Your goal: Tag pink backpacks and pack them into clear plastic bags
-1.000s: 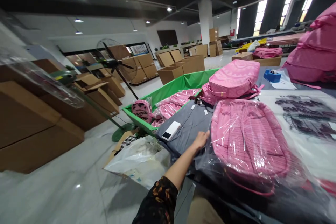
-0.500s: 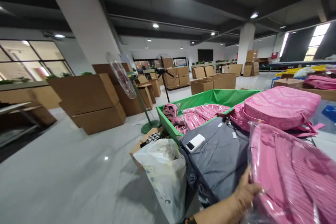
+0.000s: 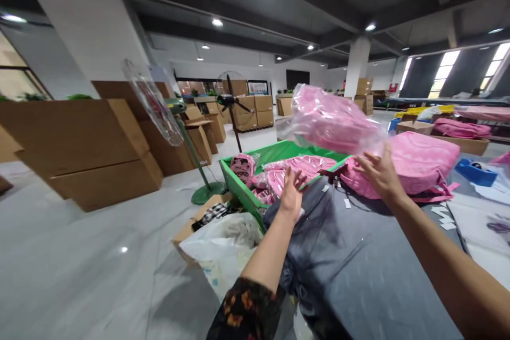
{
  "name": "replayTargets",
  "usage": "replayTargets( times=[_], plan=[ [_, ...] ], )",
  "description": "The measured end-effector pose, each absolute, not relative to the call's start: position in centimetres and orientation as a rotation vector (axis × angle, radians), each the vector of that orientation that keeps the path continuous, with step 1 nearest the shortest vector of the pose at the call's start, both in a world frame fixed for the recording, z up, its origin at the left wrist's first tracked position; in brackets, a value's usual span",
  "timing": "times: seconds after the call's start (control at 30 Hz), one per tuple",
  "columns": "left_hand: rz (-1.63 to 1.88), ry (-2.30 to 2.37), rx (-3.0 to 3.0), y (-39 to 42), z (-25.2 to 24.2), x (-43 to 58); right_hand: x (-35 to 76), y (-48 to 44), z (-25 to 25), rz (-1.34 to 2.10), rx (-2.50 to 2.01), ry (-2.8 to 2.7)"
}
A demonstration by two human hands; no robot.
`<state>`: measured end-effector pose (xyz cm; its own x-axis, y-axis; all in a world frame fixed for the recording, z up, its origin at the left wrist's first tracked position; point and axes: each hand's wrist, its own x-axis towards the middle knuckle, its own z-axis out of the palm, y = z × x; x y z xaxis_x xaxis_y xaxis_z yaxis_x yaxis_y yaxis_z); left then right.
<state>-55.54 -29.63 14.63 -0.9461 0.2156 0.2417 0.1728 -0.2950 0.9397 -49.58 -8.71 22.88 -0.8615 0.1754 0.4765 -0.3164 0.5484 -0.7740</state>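
Head view: two hands [image 3: 290,194] [image 3: 380,172], probably one bagged backpack [image 3: 330,119].

Site: factory-style packing floor. Evidence: stacked cardboard cartons [image 3: 85,149] at left and far back, pedestal fan [image 3: 152,103], white column [image 3: 356,58], glossy floor [image 3: 79,260], green-lined bin [image 3: 239,186] holding plastic-bagged pink backpacks [image 3: 295,170], ceiling strip beams overhead.
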Motion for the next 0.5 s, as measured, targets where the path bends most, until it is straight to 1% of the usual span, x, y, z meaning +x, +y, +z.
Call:
replayTargets(
  times=[0.07,0.17,0.27,0.3,0.4,0.43,0.5],
  plan=[
    [2.296,1.986,0.511,-27.7,11.1,-55.5,-50.5,-9.3,22.3,1.149,0.095,-2.478],
    [2.129,2.089,0.56,-25.7,3.3,-52.1,-51.7,-8.6,19.2,0.934,0.026,-2.777],
    [2.004,2.172,0.64,-24.9,-4.3,-48.8,-51.4,-4.3,15.2,0.833,-0.177,-2.874],
    [1.914,2.272,0.762,-24.9,-6.3,-48.2,-51.1,-2.3,14.4,0.826,-0.269,-2.88],
    [1.603,2.464,1.013,-24.9,-10.8,-47.8,-50.7,4.6,13.6,0.897,-0.534,-2.801],
    [1.567,2.496,1.02,-24.8,-11.7,-47.9,-51.0,6.8,13.8,0.928,-0.598,-2.766],
    [1.614,2.553,0.938,-24.7,-12.7,-48.3,-52.3,10.7,14.1,0.922,-0.631,-2.644]
  ],
)
